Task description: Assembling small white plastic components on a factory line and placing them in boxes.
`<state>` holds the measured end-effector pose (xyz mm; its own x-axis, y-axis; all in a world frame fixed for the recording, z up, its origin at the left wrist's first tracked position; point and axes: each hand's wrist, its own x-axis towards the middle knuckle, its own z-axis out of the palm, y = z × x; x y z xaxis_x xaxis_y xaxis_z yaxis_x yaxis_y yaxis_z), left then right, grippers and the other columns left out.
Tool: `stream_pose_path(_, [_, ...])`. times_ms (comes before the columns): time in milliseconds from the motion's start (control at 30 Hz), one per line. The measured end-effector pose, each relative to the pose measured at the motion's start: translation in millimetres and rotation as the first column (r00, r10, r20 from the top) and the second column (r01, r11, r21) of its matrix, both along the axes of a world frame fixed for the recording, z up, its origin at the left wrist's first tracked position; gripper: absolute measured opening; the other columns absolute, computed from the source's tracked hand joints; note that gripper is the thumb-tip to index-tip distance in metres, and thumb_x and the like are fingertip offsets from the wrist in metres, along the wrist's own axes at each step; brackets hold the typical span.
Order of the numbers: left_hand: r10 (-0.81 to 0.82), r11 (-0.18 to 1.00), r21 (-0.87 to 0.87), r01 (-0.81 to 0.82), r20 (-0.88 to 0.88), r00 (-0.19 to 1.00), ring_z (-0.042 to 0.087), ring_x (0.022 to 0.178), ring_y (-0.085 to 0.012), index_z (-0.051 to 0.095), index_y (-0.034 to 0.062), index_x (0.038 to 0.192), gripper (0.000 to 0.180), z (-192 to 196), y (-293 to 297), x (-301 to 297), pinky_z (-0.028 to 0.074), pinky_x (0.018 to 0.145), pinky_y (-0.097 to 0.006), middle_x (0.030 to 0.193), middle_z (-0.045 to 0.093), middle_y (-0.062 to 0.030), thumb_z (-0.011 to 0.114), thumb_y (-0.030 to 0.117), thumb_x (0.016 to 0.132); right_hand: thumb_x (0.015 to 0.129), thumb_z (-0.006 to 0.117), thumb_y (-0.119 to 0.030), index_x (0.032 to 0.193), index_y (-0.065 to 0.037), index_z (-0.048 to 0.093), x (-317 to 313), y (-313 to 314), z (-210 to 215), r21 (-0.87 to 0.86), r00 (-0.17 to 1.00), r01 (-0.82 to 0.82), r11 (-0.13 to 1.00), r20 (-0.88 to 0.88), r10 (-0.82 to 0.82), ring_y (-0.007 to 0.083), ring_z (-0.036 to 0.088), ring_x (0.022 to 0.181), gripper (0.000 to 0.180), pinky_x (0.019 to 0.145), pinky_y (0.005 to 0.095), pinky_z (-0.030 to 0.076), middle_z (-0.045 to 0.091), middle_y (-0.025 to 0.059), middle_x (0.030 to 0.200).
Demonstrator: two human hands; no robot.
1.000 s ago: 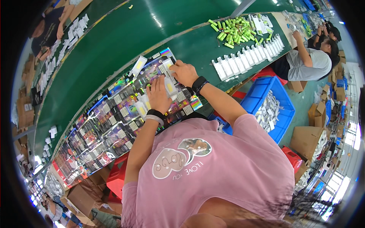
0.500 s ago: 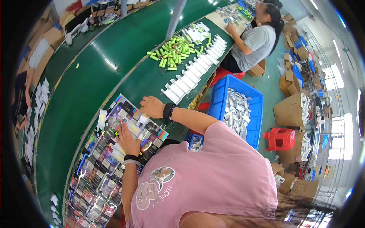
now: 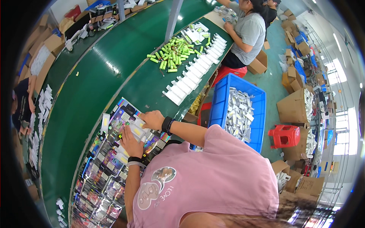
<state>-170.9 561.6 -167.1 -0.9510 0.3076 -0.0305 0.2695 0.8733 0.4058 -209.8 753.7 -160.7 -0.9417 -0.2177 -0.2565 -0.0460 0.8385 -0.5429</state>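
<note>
A white plastic piece with a yellow strip [image 3: 137,131] lies over a colourful printed sheet on the bench. My left hand [image 3: 131,143] grips its near end, with the thumb on one side and the fingers on the other. At its far end is my right hand [image 3: 153,120], fingers bent down onto the piece; the fingertips are partly hidden. A similar white piece [image 3: 105,122] stands at the sheet's left edge. Another white piece [image 3: 121,155] lies beside my left wrist. Shiny printed packages [image 3: 99,178] cover the bench towards me.
Beyond my hands are a row of white casings [image 3: 190,80] and a heap of green battery cells [image 3: 175,53]. On the right stands a blue crate [image 3: 257,125] of white parts, with a red stool [image 3: 284,136] past it. A co-worker [image 3: 249,36] sits at the far bench.
My right hand has come down and nearer, from beside the sheet's far edge onto the white piece. My left hand stays on the piece. The far co-worker has leaned left and stretched out an arm.
</note>
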Motion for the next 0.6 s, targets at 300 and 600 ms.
stream_pose_path(300, [0.033,0.998,0.054,-0.032,-0.019,0.999,0.031,0.133,-0.0305,0.03,0.0052,0.14,0.093,2.5,1.8,-5.3,0.02,0.108,-0.052,0.143,0.035,-0.013,0.076,0.019,0.06,0.073,0.064,-0.027,0.086,-0.008,0.068,-54.7,-5.7,28.4,0.257,0.981,-0.137,0.957,-0.099,0.167,0.0311,0.067,0.071,0.023,0.059,0.0455,0.052,0.068,0.0138,0.08])
stream_pose_path(600, [0.093,0.987,0.138,-0.085,-0.051,0.994,0.031,0.132,-0.0293,0.036,0.0065,0.136,0.084,16.0,-17.6,-2.4,0.019,0.108,-0.052,0.14,0.038,-0.0109,0.075,0.023,0.063,0.073,0.064,-0.018,0.103,-0.015,0.064,-127.7,-118.6,-8.6,0.173,0.579,-0.521,0.836,-0.648,0.495,0.0204,0.05,0.11,0.03,0.091,0.0371,0.041,0.061,-0.0019,0.11])
